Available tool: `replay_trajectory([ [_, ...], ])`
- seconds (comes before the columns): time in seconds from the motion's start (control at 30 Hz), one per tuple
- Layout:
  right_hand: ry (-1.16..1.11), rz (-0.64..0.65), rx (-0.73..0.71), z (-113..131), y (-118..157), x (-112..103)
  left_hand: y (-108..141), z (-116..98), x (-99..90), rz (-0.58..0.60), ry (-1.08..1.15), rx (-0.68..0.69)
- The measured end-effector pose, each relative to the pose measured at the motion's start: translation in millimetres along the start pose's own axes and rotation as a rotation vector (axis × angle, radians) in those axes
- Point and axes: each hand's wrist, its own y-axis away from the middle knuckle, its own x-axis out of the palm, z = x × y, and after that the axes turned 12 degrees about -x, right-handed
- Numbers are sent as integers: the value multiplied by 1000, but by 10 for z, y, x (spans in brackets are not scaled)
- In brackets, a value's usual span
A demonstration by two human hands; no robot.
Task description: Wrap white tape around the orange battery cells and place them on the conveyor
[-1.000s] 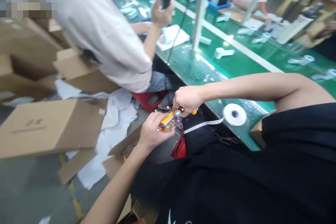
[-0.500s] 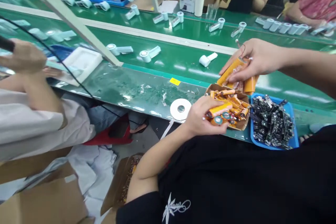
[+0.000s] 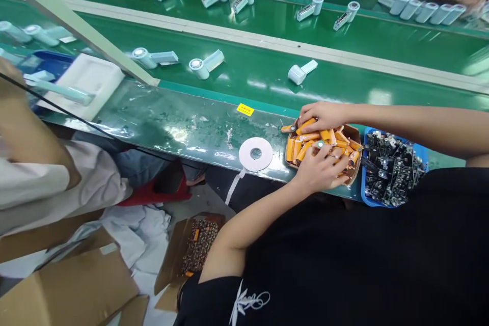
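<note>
A small cardboard box [image 3: 289,159] stands at the bench's front edge, heaped with orange cylindrical batteries [image 3: 296,150]. My left hand [image 3: 321,167] lies over the near side of the heap with its fingers spread on the batteries; a round green-and-white battery end shows by its fingertips. At the back of the box my right hand [image 3: 324,115] rests on the pile, fingers apart, touching orange batteries at the back left corner. One battery [image 3: 287,129] sticks out over the left rim. The undersides of both hands are hidden.
Right of the box is a blue tray [image 3: 364,196] of small circuit boards. A white tape roll [image 3: 246,159] lies to its left. Pale blue handheld devices [image 3: 297,75] sit on the green belt [image 3: 252,74]. A co-worker's arm [image 3: 23,127] is at the left, before a slanting post [image 3: 76,20].
Both hands have come down onto the box. The batteries my right hand held above it are no longer raised, and my left hand's fingers have spread over the heap. The view has shifted.
</note>
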Motion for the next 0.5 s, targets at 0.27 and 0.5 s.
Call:
replay_trajectory([
  [0.27,158,-41,179,175,198,152,-113,14,61,-10,61,-84],
  [0.5,58,-7,250,-76,165,-379,193,141,-170,-77,30,-18],
])
